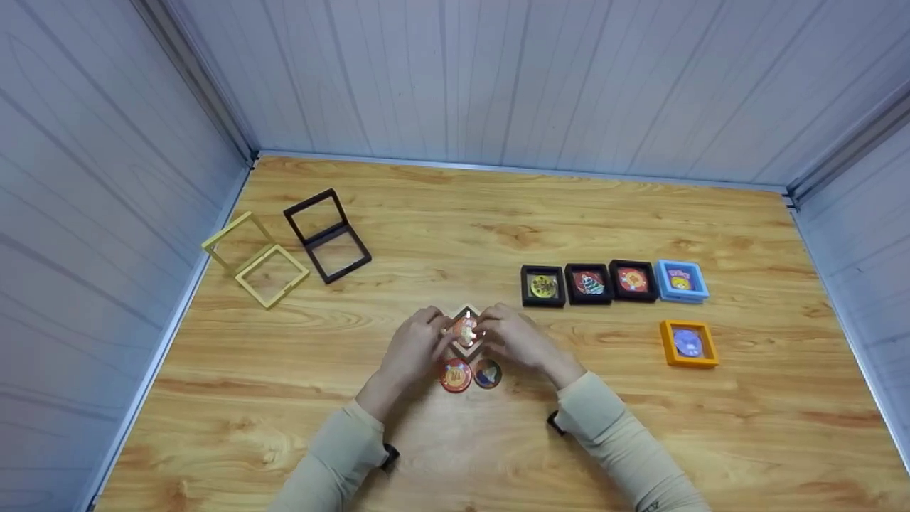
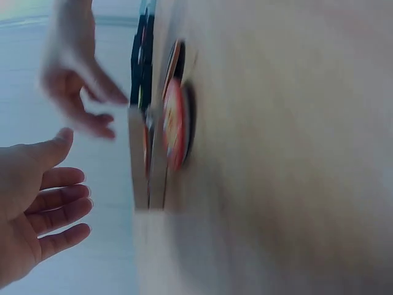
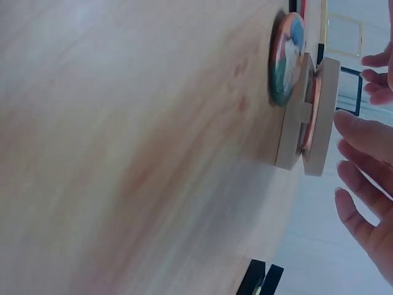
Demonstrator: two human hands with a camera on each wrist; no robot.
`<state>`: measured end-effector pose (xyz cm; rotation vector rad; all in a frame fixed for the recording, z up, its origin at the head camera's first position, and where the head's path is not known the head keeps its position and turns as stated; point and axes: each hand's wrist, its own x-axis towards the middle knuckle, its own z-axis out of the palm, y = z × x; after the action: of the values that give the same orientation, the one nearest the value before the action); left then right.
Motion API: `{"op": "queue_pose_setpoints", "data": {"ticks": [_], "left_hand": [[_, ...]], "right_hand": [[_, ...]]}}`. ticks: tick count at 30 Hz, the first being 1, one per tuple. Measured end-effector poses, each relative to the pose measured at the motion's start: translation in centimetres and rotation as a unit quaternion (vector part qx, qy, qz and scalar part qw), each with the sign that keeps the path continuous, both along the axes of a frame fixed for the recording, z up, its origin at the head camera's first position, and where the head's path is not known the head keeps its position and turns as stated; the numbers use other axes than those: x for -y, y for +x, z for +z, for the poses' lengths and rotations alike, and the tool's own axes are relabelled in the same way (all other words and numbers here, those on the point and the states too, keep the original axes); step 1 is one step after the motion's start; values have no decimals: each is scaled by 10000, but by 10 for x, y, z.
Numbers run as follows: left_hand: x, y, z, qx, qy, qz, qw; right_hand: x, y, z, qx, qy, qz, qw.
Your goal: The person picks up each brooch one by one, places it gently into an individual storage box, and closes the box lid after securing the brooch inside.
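Note:
A beige square display frame (image 1: 467, 353) lies on the table between the hands, its two halves folded together around a round badge (image 1: 466, 330). From the right wrist view, a wedge-shaped gap shows between the halves. My left hand (image 2: 31, 200) is beside the frame, fingers loosely bent and apart from it. On the other side, my right hand (image 3: 371, 178) has its fingers spread, with the thumb tip close to the frame's upper half. Just in front of the frame lie a red round badge (image 1: 456, 375) and a dark-rimmed round badge (image 1: 488, 373).
Left on the table, a yellow frame (image 1: 288, 290) and a black frame (image 1: 355, 267) stand unfolded. To the right, several black frames (image 1: 565, 286) and a blue frame (image 1: 704, 293) form a row, with an orange frame (image 1: 668, 345) below. Panel walls (image 1: 483, 85) border the table.

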<state>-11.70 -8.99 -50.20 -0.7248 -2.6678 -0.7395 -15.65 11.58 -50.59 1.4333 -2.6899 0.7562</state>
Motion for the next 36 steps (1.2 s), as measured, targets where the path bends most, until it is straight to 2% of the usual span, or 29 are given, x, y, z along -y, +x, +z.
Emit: {"op": "queue_pose_setpoints", "data": {"ticks": [7, 12, 18, 25, 30, 36], "left_hand": [[33, -21, 12, -2, -16, 426, 9991], [58, -38, 24, 13, -53, 774, 9970], [89, -61, 36, 98, -326, 1155, 9927], [125, -87, 40, -23, -774, 1694, 9825], [149, -105, 42, 329, -1058, 2097, 9715], [168, -121, 43, 1229, -1075, 2486, 9547]], "right_hand": [[0, 0, -5, -269, 389, 186, 9987], [0, -1, -5, -330, 374, 143, 9987], [-4, -1, -5, -207, 320, 96, 9992], [-15, 1, -6, -178, 239, -23, 9996], [-26, 6, -7, 88, 181, -283, 9994], [-41, 11, -6, 45, 119, -465, 9988]]}}
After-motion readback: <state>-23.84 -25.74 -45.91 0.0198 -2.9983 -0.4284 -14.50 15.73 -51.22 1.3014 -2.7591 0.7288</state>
